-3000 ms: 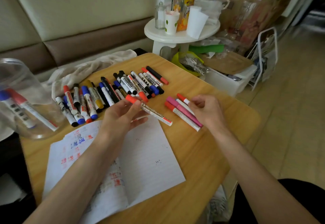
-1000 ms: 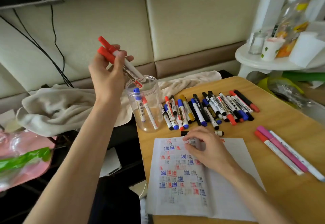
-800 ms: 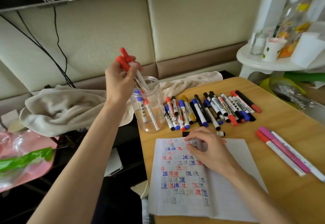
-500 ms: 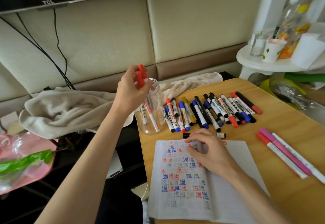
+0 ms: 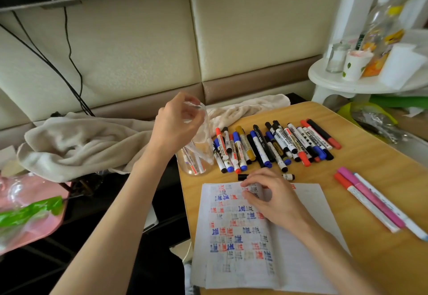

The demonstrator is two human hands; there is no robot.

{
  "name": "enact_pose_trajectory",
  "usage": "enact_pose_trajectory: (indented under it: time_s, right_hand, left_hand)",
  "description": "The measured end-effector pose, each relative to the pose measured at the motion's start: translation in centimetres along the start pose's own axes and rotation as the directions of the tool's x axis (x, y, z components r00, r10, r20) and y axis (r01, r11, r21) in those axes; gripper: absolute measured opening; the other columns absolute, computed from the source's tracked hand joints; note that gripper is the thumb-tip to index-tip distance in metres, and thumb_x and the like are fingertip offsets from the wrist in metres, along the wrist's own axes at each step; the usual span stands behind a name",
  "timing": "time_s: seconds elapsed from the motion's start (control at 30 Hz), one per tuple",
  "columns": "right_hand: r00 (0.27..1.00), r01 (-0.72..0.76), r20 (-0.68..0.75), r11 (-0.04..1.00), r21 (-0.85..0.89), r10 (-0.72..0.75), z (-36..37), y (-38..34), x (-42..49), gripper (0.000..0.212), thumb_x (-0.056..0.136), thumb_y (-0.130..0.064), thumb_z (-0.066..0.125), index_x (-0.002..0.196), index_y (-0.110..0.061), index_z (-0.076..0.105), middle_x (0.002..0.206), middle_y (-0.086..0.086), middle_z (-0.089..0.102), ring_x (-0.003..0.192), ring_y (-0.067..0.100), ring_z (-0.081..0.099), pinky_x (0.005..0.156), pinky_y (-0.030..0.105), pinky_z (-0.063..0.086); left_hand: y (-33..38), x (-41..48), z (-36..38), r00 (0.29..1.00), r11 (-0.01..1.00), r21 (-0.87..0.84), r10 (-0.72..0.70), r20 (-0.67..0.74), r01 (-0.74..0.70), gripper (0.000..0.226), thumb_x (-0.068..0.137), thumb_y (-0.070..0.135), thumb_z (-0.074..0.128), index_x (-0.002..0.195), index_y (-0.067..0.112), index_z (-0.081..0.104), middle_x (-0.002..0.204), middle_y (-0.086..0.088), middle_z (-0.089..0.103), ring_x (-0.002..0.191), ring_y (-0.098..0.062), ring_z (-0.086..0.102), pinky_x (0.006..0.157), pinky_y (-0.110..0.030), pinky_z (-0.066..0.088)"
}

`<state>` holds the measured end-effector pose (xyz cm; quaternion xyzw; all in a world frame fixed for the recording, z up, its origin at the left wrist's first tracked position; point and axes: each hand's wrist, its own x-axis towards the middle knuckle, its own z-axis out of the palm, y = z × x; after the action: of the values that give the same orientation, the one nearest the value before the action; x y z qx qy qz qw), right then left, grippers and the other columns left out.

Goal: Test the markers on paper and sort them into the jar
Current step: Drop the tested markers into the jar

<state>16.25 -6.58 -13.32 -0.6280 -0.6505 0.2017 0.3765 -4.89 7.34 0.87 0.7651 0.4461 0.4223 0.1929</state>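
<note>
Head camera shows the left hand (image 5: 176, 123) at the mouth of the jar (image 5: 199, 155), fingers curled by the rim. I cannot tell if they pinch it. The jar stands right at the table (image 5: 370, 160) edge with markers inside, so a bump from that hand could tip it off. The right hand (image 5: 273, 199) lies bent on the paper (image 5: 308, 260), half hiding a black marker (image 5: 242, 176). I cannot tell if it holds it.
</note>
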Motion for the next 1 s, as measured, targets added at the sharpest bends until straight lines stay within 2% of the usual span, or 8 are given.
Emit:
enact_pose_trajectory:
  time_s: [0.07, 0.17, 0.27, 0.4, 0.5, 0.6, 0.9, 1.0]
  right_hand:
    - [1.0, -0.002, -0.008, 1.0, 0.008, 0.002, -0.1, 0.0, -0.1, 0.02, 0.089, -0.03, 0.081, 0.105, -0.038, 0.074, 0.115, -0.03, 0.057, 0.119, -0.012, 0.048, 0.096, 0.009, 0.036]
    - [0.999, -0.02, -0.034, 1.0, 0.014, 0.02, -0.2, 0.1, -0.1, 0.02, 0.088, -0.031, 0.081, 0.106, -0.036, 0.075, 0.116, -0.028, 0.059, 0.118, -0.009, 0.05, 0.099, 0.014, 0.039]
    - [0.996, -0.035, -0.081, 0.999, 0.034, 0.038, -0.3, 0.2, -0.3, 0.017, 0.088, -0.032, 0.081, 0.104, -0.035, 0.075, 0.116, -0.027, 0.059, 0.119, -0.004, 0.053, 0.1, 0.017, 0.041]
    - [0.987, -0.037, -0.15, 0.995, 0.096, 0.051, -0.7, 0.6, -0.2, 0.019, 0.088, -0.033, 0.079, 0.107, -0.035, 0.075, 0.114, -0.02, 0.069, 0.112, 0.0, 0.063, 0.093, 0.025, 0.053]
    - [0.967, -0.073, -0.232, 0.987, 0.146, 0.105, -1.9, 1.5, -0.2, 0.027, 0.085, -0.012, 0.08, 0.107, -0.028, 0.075, 0.11, -0.012, 0.069, 0.103, -0.001, 0.065, 0.084, 0.019, 0.053]
    - [0.939, -0.136, -0.311, 0.989, 0.06, 0.148, -3.7, 2.5, -0.2, 0.027, 0.09, -0.012, 0.079, 0.115, -0.023, 0.075, 0.112, -0.008, 0.066, 0.096, -0.004, 0.064, 0.078, 0.01, 0.049]
    - [0.835, -0.295, -0.483, 0.955, 0.014, 0.265, -9.0, 5.2, -0.2, 0.031, 0.091, -0.015, 0.078, 0.121, -0.022, 0.07, 0.111, -0.01, 0.068, 0.1, -0.001, 0.062, 0.084, 0.015, 0.049]
    - [0.808, -0.323, -0.516, 0.946, 0.017, 0.285, -10.5, 6.0, 0.7, 0.03, 0.091, -0.014, 0.077, 0.119, -0.021, 0.07, 0.112, -0.009, 0.067, 0.098, -0.003, 0.061, 0.079, 0.014, 0.048]
  left_hand:
    - [0.5, -0.6, 0.5, 0.988, 0.994, 0.001, 0.11, -0.105, -0.11, 0.019, 0.094, 0.022, 0.069, 0.112, 0.018, 0.066, 0.102, 0.011, 0.074, 0.098, -0.003, 0.07, 0.09, -0.038, 0.058]
    - [2.1, -2.7, 2.0, 0.915, 0.954, -0.013, 0.284, -0.287, -0.3, 0.016, 0.095, 0.005, 0.06, 0.109, 0.009, 0.066, 0.104, 0.004, 0.07, 0.099, -0.012, 0.067, 0.088, -0.036, 0.056]
    - [4.0, -5.7, 4.9, 0.906, 0.93, -0.111, 0.307, -0.292, -0.351, 0.019, 0.094, -0.003, 0.057, 0.106, 0.008, 0.065, 0.1, 0.002, 0.068, 0.092, -0.015, 0.065, 0.079, -0.03, 0.052]
    - [6.1, -9.7, 10.3, 0.997, 0.914, -0.397, 0.078, -0.013, -0.077, 0.027, 0.092, -0.003, 0.057, 0.107, 0.019, 0.064, 0.101, 0.01, 0.068, 0.088, -0.013, 0.067, 0.069, -0.023, 0.053]
    - [5.8, -11.3, 13.1, 0.991, 0.88, -0.466, -0.029, 0.129, 0.087, 0.034, 0.09, -0.004, 0.056, 0.111, 0.021, 0.063, 0.104, 0.011, 0.067, 0.085, -0.01, 0.067, 0.066, -0.017, 0.051]
    - [4.8, -11.5, 14.0, 0.981, 0.866, -0.479, -0.061, 0.186, 0.145, 0.035, 0.09, -0.005, 0.055, 0.111, 0.021, 0.063, 0.103, 0.012, 0.067, 0.081, -0.009, 0.066, 0.067, -0.022, 0.053]
    - [3.9, -10.8, 15.1, 0.95, 0.861, -0.459, -0.082, 0.301, 0.22, 0.03, 0.096, 0.002, 0.057, 0.112, 0.027, 0.061, 0.107, 0.013, 0.065, 0.088, -0.012, 0.068, 0.075, -0.026, 0.059]
    - [4.2, -10.0, 15.5, 0.948, 0.854, -0.474, -0.061, 0.313, 0.212, 0.027, 0.097, 0.005, 0.058, 0.114, 0.026, 0.062, 0.108, 0.012, 0.065, 0.09, -0.012, 0.069, 0.073, -0.027, 0.06]
